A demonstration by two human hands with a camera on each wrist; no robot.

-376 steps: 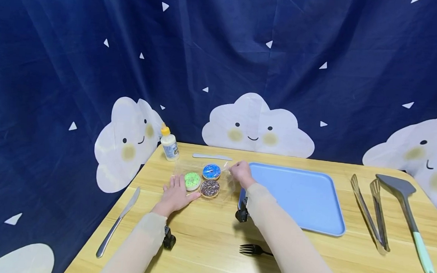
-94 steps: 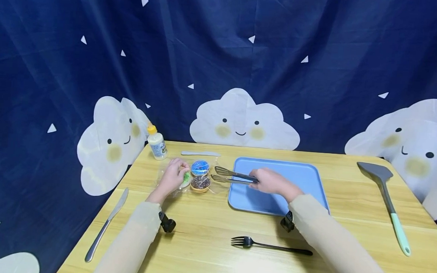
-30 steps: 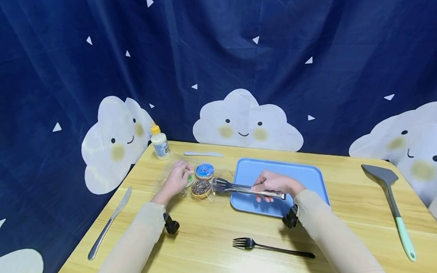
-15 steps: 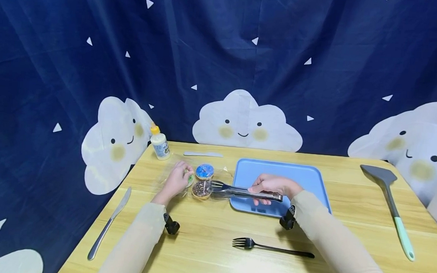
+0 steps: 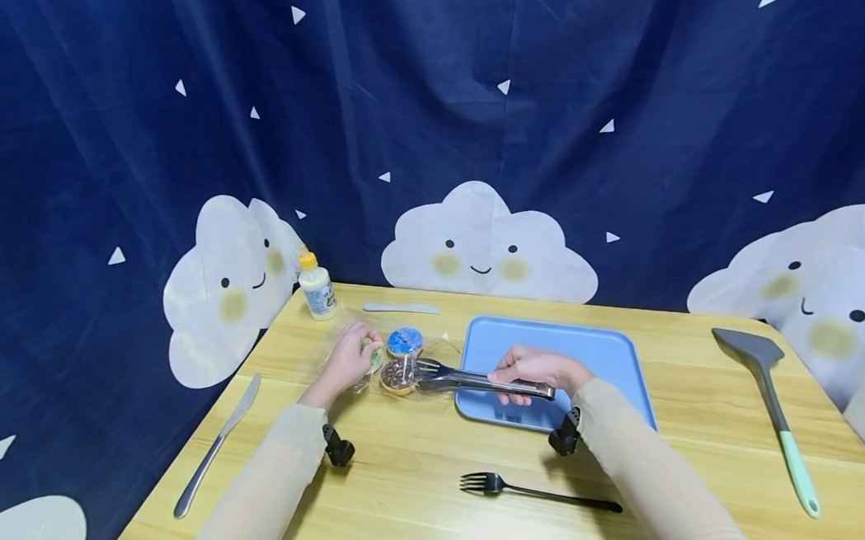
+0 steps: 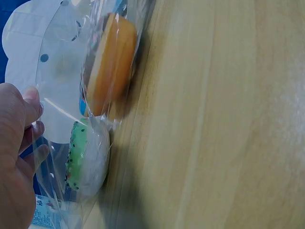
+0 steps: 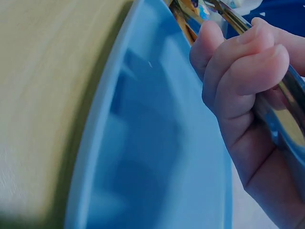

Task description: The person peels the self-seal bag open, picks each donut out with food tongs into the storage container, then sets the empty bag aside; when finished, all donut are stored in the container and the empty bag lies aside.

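My left hand (image 5: pixel 348 357) pinches the upper side of a clear plastic bag (image 6: pixel 50 176) at the table's left back. Inside the bag lie a green-iced donut (image 6: pixel 76 155), partly hidden by that hand in the head view, a blue-iced donut (image 5: pixel 405 340) and a chocolate-iced donut (image 5: pixel 395 375) with sprinkles. Metal tongs (image 5: pixel 463 379) are gripped in my right hand (image 5: pixel 534 369), fingers curled round their arms. The tong tips reach the bag's right end, at the right side of the chocolate donut. Whether they touch it I cannot tell.
A blue tray (image 5: pixel 606 343) lies under the right hand. A black fork (image 5: pixel 538 491) lies in front, a table knife (image 5: pixel 217 447) at left, a pale plastic knife (image 5: pixel 402 308) behind. A yellow-capped bottle (image 5: pixel 317 288) stands back left; a grey turner (image 5: pixel 770 398) lies at right.
Since the oldest frame, the tongs came from the table's right side into my right hand. Lately their tips moved left and slightly down to the chocolate donut; my left hand stayed at the bag.
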